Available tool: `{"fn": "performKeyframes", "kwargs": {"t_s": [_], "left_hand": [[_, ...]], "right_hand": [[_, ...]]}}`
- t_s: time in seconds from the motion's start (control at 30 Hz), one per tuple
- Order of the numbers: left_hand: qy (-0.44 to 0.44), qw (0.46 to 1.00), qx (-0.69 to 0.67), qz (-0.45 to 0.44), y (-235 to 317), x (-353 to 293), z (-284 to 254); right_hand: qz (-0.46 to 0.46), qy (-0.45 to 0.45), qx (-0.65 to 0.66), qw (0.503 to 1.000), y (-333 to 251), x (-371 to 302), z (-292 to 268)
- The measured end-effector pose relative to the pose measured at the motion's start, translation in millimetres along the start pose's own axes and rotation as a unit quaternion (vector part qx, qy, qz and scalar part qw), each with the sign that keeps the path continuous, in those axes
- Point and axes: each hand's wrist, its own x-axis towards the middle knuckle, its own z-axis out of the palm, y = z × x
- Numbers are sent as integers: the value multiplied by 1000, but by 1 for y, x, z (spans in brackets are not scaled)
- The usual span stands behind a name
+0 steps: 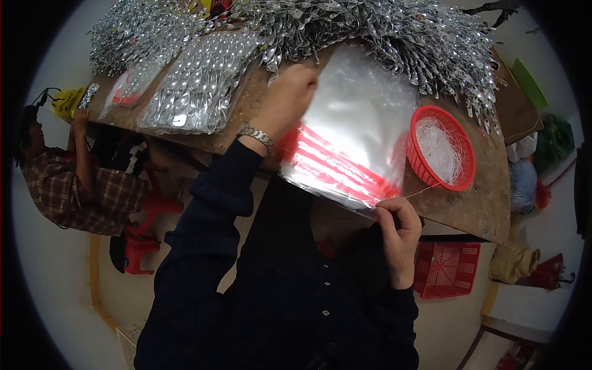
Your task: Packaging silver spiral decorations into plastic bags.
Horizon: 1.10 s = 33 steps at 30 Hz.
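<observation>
A stack of clear plastic bags [351, 98] with red bands along its near end lies on the table in front of me. My left hand [295, 92], a metal-band watch on its wrist, is closed above the left side of the stack; whatever its fingers may hold is hidden. At the near right corner of the bags, my right hand [401, 227] pinches with thumb and forefinger. A thin white strand runs from the round red basket [414, 157] toward this hand, and I cannot tell if the pinch holds that strand or the bag corner. White threads [439, 151] fill the basket.
Silver twisted hanging ornaments [370, 24] are heaped along the brown table's [487, 203] far side. A filled bag of silver pieces [197, 86] lies left. A co-worker in a checked shirt [68, 191] sits far left. Below the table on the right is a red crate [449, 268].
</observation>
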Motion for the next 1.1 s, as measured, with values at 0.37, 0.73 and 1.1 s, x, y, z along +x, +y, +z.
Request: {"fn": "performKeyframes", "kwargs": {"t_s": [0.37, 0.73, 1.1], "left_hand": [[-70, 989, -121, 51, 64, 3, 65], [-75, 978, -156, 115, 108, 48, 57], [6, 951, -234, 202, 190, 97, 72]], "right_hand": [[0, -4, -2, 1000, -3, -3, -1], [8, -9, -14, 1000, 0, -3, -2], [4, 5, -9, 1000, 6, -6, -2]]}}
